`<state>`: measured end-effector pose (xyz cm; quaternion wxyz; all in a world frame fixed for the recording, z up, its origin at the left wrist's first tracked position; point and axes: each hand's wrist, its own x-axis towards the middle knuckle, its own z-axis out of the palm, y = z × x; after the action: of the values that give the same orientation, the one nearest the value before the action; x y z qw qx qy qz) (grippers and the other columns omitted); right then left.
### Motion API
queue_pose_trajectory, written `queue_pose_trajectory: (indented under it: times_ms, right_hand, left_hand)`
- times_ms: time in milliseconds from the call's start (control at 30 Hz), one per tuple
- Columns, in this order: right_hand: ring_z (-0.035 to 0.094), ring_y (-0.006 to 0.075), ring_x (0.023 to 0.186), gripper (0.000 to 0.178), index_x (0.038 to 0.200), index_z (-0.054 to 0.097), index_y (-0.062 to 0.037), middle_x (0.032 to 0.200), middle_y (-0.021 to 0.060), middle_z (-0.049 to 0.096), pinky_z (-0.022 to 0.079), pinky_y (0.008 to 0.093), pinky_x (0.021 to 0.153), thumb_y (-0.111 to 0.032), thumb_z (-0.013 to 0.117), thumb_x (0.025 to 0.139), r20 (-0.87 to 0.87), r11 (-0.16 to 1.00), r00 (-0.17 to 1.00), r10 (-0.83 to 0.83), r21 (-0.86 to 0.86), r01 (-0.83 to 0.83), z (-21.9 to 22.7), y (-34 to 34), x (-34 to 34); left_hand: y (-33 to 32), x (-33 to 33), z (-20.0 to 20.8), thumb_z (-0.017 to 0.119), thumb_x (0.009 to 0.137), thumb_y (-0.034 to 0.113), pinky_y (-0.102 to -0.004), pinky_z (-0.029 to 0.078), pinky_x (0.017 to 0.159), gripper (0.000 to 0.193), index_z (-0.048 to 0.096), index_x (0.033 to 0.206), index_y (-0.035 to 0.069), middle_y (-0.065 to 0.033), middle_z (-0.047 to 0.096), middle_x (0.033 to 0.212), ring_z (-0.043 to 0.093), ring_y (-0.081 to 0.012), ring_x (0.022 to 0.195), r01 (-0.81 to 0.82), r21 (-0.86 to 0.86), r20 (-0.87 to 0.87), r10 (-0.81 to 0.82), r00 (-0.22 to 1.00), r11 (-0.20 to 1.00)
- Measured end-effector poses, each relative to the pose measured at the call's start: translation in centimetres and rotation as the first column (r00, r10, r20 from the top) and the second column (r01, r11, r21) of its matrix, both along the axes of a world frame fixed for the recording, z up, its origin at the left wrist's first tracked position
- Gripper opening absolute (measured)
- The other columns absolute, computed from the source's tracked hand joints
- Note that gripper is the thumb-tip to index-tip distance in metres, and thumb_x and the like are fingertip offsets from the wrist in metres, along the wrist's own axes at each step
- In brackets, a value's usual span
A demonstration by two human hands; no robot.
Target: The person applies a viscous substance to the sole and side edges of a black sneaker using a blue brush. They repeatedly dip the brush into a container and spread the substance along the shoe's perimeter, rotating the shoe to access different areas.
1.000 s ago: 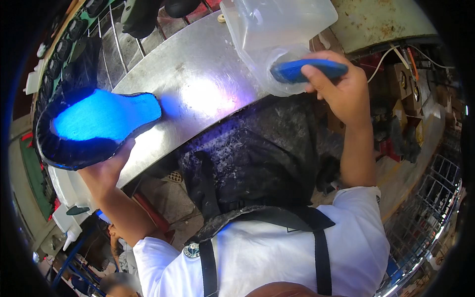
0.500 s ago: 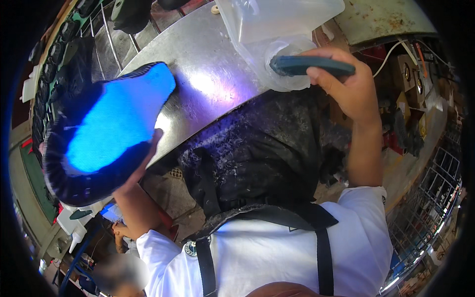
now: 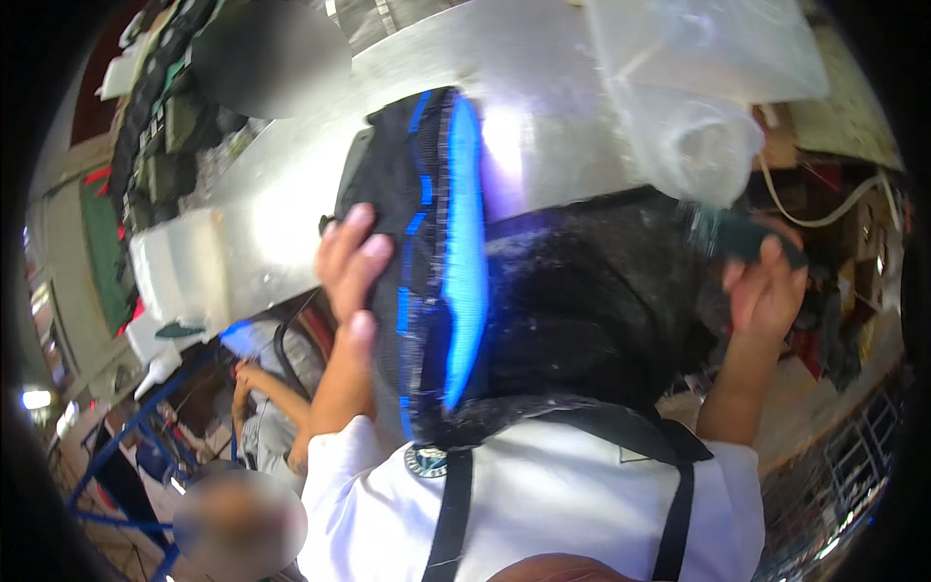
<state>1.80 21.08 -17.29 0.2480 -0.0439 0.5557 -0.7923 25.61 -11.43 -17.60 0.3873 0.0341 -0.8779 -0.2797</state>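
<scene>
My left hand (image 3: 354, 267) grips a black shoe upper (image 3: 383, 204) shaped over a form. It is tilted on its side, toe and heel ends pointing away from and towards me; which end is which I cannot tell. Its sole face (image 3: 465, 262) glows blue and is turned to the right, with blue dashes along the edge. Out to the right, my right hand (image 3: 764, 296) is closed round the handle of a dark green brush (image 3: 732, 238), blurred by motion. Just beyond the bristles is a translucent plastic cup (image 3: 718, 145). A dusty black apron (image 3: 592, 281) covers my lap.
A shiny metal table (image 3: 553, 145) curves in front of me, brightly lit near the shoe. A large translucent plastic container (image 3: 718, 48) stands beyond the cup. At left are a whitish box (image 3: 179, 267) and a rack of dark shoes (image 3: 179, 145). Another person's arm (image 3: 276, 388) shows lower left.
The shoe upper has come right and nearer to me, turning from sole face up onto its side. The brush has left the cup and moved right and towards me.
</scene>
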Motion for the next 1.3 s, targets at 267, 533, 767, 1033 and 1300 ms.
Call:
queue_pose_trajectory:
  times_ms: [267, 533, 767, 1033, 1300]
  right_hand:
    - [0.070, 0.0247, 0.098, 0.030, 0.116, 0.062, 0.0033, 0.100, 0.0160, 0.071, 0.058, 0.0360, 0.089, -0.021, 0.054, 0.101, 0.522, 0.780, 0.743, 0.419, -0.626, 0.001, -3.0, -13.7, 8.4]
    - [0.070, 0.0332, 0.099, 0.039, 0.127, 0.052, 0.0128, 0.109, 0.0248, 0.068, 0.054, 0.0413, 0.093, -0.007, 0.060, 0.095, -0.190, 0.801, 0.823, 0.536, -0.192, -0.566, -0.7, -9.6, 10.1]
    - [0.066, 0.0210, 0.067, 0.032, 0.113, 0.060, 0.0108, 0.087, 0.0176, 0.068, 0.057, 0.0358, 0.065, -0.009, 0.068, 0.089, -0.144, 0.811, 0.826, 0.545, -0.161, -0.563, 0.2, -11.5, 6.4]
    - [0.072, 0.0347, 0.089, 0.029, 0.105, 0.064, 0.0097, 0.103, 0.0285, 0.068, 0.059, 0.0396, 0.075, -0.004, 0.074, 0.082, -0.594, 0.748, 0.640, 0.487, -0.093, -0.657, -1.4, -12.4, 6.2]
    - [0.069, 0.0224, 0.081, 0.015, 0.097, 0.061, 0.0097, 0.103, 0.0258, 0.068, 0.056, 0.0293, 0.070, 0.003, 0.066, 0.086, -0.429, 0.845, 0.785, 0.446, -0.087, -0.528, -3.1, -14.2, 4.5]
  left_hand:
    - [2.2, 0.5, -2.7, 0.077, 0.081, 0.020, -0.0573, 0.041, 0.095, 0.088, 0.016, 0.145, 0.014, -0.0190, 0.050, 0.128, 0.061, -0.0445, 0.108, -0.089, -0.306, -0.091, 0.064, 0.994, 0.948]
    - [2.4, 0.7, -5.5, 0.074, 0.083, 0.022, -0.0550, 0.044, 0.087, 0.083, 0.017, 0.143, 0.015, -0.0166, 0.050, 0.125, 0.062, -0.0419, 0.102, -0.157, -0.302, -0.253, 0.080, 0.964, 0.940]
    - [2.3, 0.9, -6.0, 0.073, 0.085, 0.024, -0.0548, 0.043, 0.085, 0.080, 0.021, 0.145, 0.015, -0.0158, 0.051, 0.125, 0.060, -0.0426, 0.103, -0.151, -0.208, -0.281, 0.089, 0.956, 0.966]
    - [1.9, 0.5, -5.4, 0.073, 0.085, 0.025, -0.0555, 0.041, 0.085, 0.078, 0.025, 0.145, 0.014, -0.0155, 0.056, 0.122, 0.060, -0.0426, 0.102, -0.085, -0.203, -0.333, 0.013, 0.943, 0.975]
    - [3.0, -0.6, -8.0, 0.069, 0.088, 0.024, -0.0533, 0.042, 0.086, 0.071, 0.027, 0.145, 0.013, -0.0132, 0.056, 0.122, 0.061, -0.0411, 0.100, -0.244, -0.174, -0.487, 0.132, 0.863, 0.954]
